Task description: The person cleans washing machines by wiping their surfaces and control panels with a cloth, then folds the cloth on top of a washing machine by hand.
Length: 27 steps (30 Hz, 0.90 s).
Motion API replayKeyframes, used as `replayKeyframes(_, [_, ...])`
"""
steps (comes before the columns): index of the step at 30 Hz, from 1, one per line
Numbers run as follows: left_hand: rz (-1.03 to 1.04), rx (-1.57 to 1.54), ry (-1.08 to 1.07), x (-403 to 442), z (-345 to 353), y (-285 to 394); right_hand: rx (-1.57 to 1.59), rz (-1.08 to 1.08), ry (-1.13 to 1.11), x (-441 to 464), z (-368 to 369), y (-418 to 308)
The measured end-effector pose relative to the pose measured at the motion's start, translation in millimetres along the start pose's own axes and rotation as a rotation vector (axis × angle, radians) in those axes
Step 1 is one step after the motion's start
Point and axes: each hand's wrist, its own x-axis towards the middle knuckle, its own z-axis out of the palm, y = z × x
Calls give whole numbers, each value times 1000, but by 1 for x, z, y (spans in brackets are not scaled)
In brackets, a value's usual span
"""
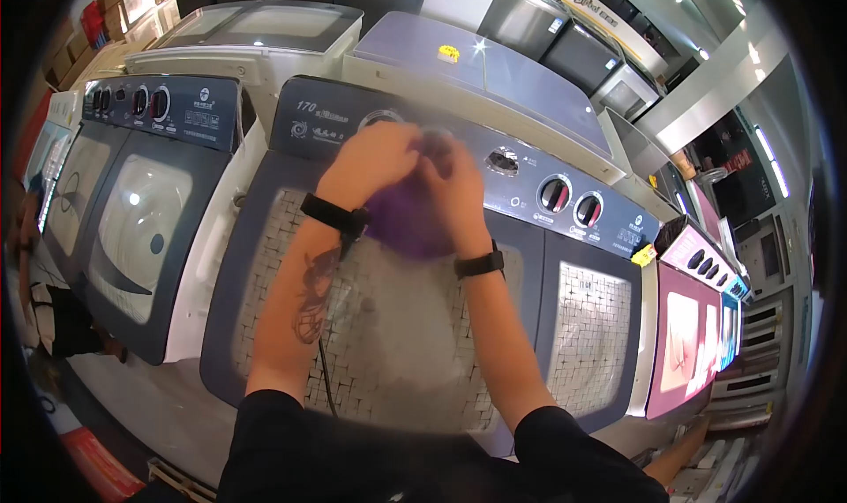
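Curled fingers of left hand point(371, 157) and right hand point(455, 185) grip rounded purple cloth point(409, 218) above glossy lid point(397, 344).

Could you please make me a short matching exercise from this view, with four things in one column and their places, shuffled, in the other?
Things
1. Purple cloth
2. Tattoo
3. Black wristbands
4. Maroon washer

Places
A. One on each wrist
B. To the right of the dark washer in front of the person
C. At the fingers of the left hand and the right hand, over the dark washer
D. On the left forearm

Right pairs: 1-C, 2-D, 3-A, 4-B
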Motion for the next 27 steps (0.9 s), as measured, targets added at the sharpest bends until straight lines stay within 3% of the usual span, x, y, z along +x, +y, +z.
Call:
replayKeyframes(7, [-7,-16,-86,-2,16,6,0,-133,102,0,11,15])
replayKeyframes(10, [-112,-99,-149,2,6,5,-12,29,-27,1,0,0])
replayKeyframes(12, [-151,-42,-138,1,-2,12,47,1,-36,2,-1,3])
replayKeyframes(14, [-278,-100,20,11,-19,19,83,74,-61,4,-10,1])
replayKeyframes(15, [-286,-96,246,12,-22,11,94,155,-82,8,-21,-6])
replayKeyframes(17, [-264,-93,384,10,-40,-8,209,260,-14,15,-27,-1])
replayKeyframes(18, [-251,-94,458,8,-48,-13,177,213,18,15,-25,8])
replayKeyframes(21, [-579,-176,219,2,-65,-9,23,2,80,14,-16,24])
replayKeyframes(23, [-404,-34,64,-2,-51,-37,-145,-211,82,6,-5,21])
replayKeyframes(26, [-272,0,-83,-5,-43,-40,-13,151,-183,1,-18,-13])
replayKeyframes(27, [-263,-2,-120,-4,-42,-42,2,114,-162,2,-18,-9])
